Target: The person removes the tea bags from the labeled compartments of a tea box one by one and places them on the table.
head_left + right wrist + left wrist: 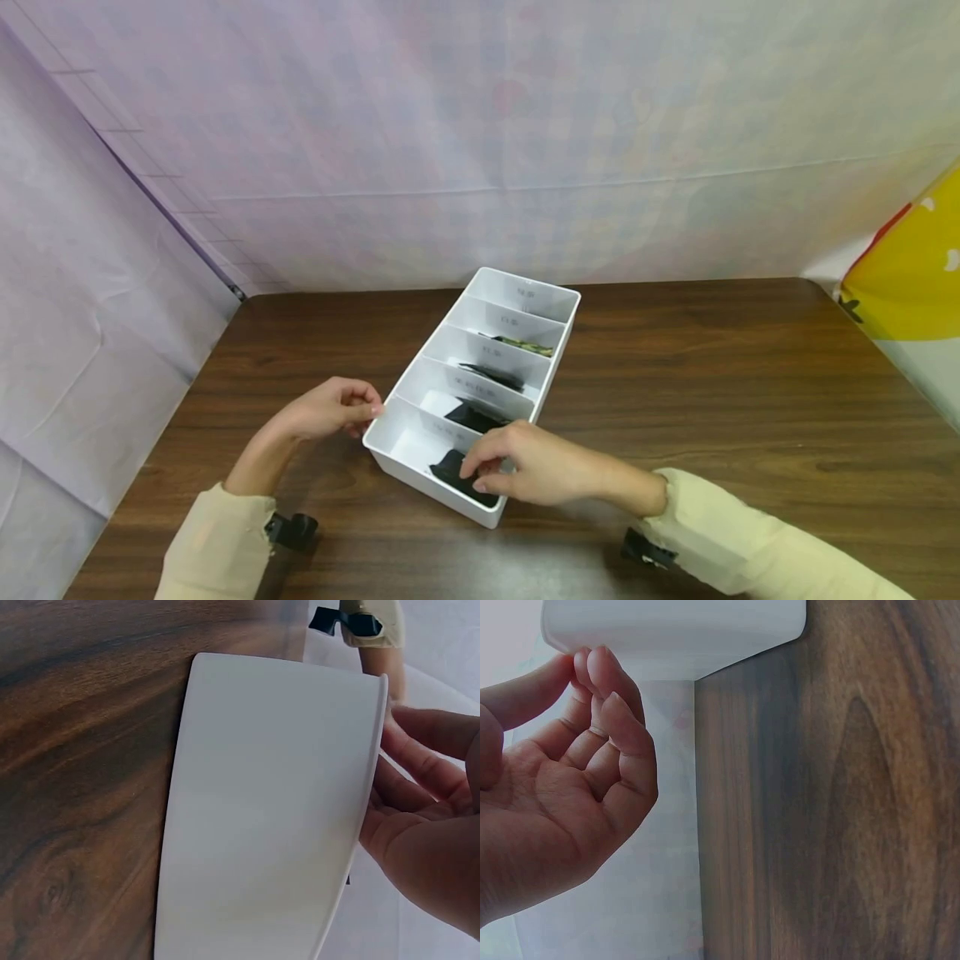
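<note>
A white divided box (442, 500) stands at a slant on the table, its several compartments lettered in small grey characters. At its left rim my left hand (333, 410) pinches the edge with thumb and fingertips; the left wrist view shows this hand (577, 772) curled at the box. My right hand (543, 467) reaches over the right wall into the nearest compartment. Its loosely bent fingers hang over a soft-looking black piece (450, 467), with a gap between thumb and forefinger. In the right wrist view the box wall (262, 795) partly hides the fingers of this hand (427, 802).
Another black piece (472, 414) lies in the second compartment and a thin dark one (491, 375) in the third. A green-patterned piece (525, 344) is farther back. The brown wooden table (712, 375) meets a pale curtain (450, 167) behind; a yellow cloth (907, 275) hangs at right.
</note>
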`<action>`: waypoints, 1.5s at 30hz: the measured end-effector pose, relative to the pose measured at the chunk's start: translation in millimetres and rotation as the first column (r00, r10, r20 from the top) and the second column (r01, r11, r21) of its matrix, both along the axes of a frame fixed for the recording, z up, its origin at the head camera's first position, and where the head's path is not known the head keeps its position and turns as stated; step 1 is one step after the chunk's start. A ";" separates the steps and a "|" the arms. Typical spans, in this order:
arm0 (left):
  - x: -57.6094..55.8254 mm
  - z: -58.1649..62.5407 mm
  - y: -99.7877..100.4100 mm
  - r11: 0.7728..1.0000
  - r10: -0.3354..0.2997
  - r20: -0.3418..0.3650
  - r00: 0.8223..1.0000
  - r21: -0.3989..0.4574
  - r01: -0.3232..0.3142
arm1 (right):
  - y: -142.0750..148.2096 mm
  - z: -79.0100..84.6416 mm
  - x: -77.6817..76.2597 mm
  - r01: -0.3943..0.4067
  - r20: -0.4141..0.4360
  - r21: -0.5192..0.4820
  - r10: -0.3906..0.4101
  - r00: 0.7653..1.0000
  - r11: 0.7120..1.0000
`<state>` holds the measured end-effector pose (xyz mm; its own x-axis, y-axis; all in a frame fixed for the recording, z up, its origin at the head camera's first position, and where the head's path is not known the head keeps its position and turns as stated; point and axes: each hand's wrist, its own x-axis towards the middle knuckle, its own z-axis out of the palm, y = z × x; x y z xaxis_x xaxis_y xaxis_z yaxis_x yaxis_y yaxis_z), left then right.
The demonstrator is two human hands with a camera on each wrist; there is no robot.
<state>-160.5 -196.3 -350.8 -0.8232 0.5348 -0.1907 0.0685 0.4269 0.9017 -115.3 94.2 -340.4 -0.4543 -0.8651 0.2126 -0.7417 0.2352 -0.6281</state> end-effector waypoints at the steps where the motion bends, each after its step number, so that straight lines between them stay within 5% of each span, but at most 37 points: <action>1: -0.1 -0.1 -0.1 1.000 -0.001 -0.001 1.000 0.000 0.001 | 0.0 0.9 0.9 0.002 0.000 0.020 -0.002 1.000 1.000; 10: -0.7 0.3 -0.1 1.000 0.002 -0.001 1.000 0.003 -0.002 | -5.0 6.6 14.1 0.028 0.024 0.173 -0.033 0.999 0.985; 31: -2.3 -1.6 -1.3 1.000 -0.005 -0.004 1.000 -0.011 0.004 | -0.1 4.3 14.9 0.185 0.281 -0.029 -0.169 0.945 0.982; 45: -1.5 -0.5 -0.7 1.000 0.002 0.004 1.000 -0.012 -0.002 | -2.6 -3.0 19.9 0.185 0.188 -0.082 -0.167 0.968 0.979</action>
